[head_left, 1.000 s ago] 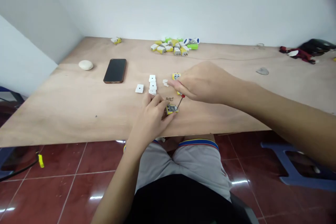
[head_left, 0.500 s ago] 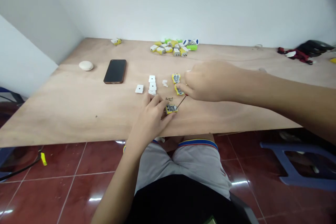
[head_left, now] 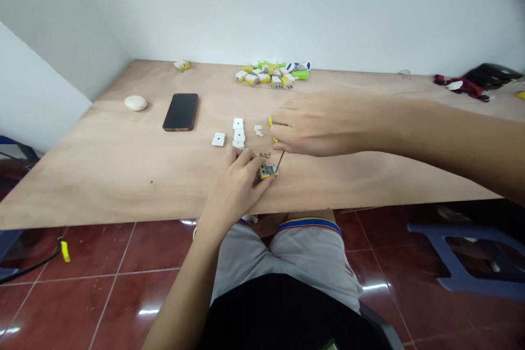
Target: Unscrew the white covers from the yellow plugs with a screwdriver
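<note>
My left hand (head_left: 241, 178) grips a small yellow plug housing (head_left: 268, 171) against the table, its inner metal parts facing up. In my right hand (head_left: 301, 126) is a screwdriver (head_left: 280, 161); its handle is hidden by the closed fingers, and the tip touches the right end of the housing. Small screws (head_left: 264, 155) lie just above the housing. Behind the right hand, yellow edges of other open housings (head_left: 270, 121) peek out. White cover plates (head_left: 238, 135) stand in a column left of small white pieces (head_left: 258, 130), with a single cover plate (head_left: 219, 139) beside them.
A phone (head_left: 180, 112) and a white oval object (head_left: 135, 103) lie on the left of the wooden table (head_left: 102, 175). Toward the wall is a heap of yellow, green and white plugs (head_left: 270, 74). Dark red and black items (head_left: 471, 79) sit far right.
My right hand has shifted left and rolled over, now covering most of the open housings. The screwdriver stands more upright, its tip still on the housing. The left hand stays put.
</note>
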Demonstrator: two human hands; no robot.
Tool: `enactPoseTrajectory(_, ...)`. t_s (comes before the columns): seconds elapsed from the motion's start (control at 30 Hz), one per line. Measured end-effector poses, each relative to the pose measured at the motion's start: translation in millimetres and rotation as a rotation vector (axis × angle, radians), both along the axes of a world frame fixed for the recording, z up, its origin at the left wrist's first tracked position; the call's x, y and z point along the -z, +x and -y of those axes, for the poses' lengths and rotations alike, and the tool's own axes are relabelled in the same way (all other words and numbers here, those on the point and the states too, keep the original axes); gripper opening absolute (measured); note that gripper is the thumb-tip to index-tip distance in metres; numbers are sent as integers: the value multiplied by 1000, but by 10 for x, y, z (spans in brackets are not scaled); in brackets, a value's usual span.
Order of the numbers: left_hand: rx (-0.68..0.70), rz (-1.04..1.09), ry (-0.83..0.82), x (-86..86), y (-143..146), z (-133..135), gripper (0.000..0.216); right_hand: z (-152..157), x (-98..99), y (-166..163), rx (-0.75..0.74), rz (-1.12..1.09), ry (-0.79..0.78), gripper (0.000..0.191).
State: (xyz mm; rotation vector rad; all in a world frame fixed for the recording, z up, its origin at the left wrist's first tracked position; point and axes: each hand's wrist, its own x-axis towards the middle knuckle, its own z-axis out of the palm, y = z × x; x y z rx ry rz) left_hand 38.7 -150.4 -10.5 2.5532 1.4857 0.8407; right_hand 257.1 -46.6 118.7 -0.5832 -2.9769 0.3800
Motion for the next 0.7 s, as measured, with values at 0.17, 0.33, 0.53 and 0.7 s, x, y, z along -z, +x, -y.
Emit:
enactPoseTrajectory(0.17,-3,7,-9,6,2,-4,19,100,0,72,50,97,6,32)
enactPoseTrajectory(0.33,8,13,-2,15,2,-13,21,349,-99,-89,-52,170,32,24)
enactPoseTrajectory(0.53,0,10,-2,22,-1,-3,23,363,-79,-163,126,101,-92,17)
enactPoseTrajectory(0.7,-6,4,-2,23,-3,0,21,349,-58,-123,174,72,-130,20)
